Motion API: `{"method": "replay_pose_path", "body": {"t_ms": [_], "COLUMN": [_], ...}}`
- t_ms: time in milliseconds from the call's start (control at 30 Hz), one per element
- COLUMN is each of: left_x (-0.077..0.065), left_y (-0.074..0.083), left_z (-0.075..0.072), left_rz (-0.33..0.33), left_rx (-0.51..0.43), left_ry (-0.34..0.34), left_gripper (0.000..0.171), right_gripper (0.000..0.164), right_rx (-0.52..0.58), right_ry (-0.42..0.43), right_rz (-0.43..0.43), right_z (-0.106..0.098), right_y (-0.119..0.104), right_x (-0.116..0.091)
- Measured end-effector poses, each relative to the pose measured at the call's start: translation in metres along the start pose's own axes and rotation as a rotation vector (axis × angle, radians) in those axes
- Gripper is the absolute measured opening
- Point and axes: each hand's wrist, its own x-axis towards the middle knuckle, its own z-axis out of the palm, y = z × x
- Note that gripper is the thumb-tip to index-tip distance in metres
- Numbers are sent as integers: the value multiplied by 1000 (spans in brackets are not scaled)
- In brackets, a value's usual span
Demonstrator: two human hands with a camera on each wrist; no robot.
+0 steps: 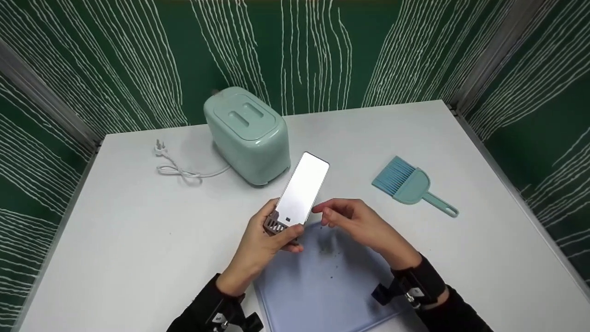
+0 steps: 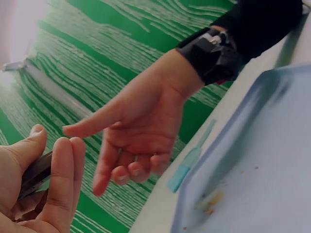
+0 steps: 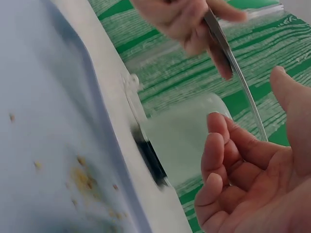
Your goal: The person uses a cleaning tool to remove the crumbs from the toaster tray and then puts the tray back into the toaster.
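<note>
My left hand [image 1: 258, 246] grips the slotted brown end of a shiny metal crumb tray [image 1: 304, 186], thumb on top and fingers beneath. The tray slants up and away over the far edge of a light blue board [image 1: 299, 295]. Just right of it is my right hand [image 1: 364, 226], holding nothing, with its fingers bent and the thumb apart in the right wrist view. Brown and yellow crumbs [image 3: 85, 179] lie scattered on the blue board below both hands. In the left wrist view only the crumb tray's dark end [image 2: 36, 174] shows between the fingers.
A mint green toaster [image 1: 246, 133] with a lid on top stands behind the hands. Its white cord [image 1: 184, 173] and plug lie to the left. A blue-green hand brush [image 1: 415, 186] rests at the right on the white table [image 1: 138, 258]. Green striped panels stand behind.
</note>
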Motion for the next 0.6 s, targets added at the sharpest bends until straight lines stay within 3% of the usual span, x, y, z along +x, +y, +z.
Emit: {"method": "replay_pose_path", "body": {"t_ms": [367, 600], "left_x": [-3, -4], "left_y": [-20, -26], "left_z": [18, 23], "left_rz": [47, 38], "left_rx": [-1, 17], "left_ry": [-8, -12], "left_gripper": [78, 93], "right_gripper": [38, 38], "right_rx": [126, 135], "right_ry": [-53, -11], "right_rz": [-25, -38], "right_z": [28, 35], "right_y": [-1, 1], "right_x": [-1, -1]}}
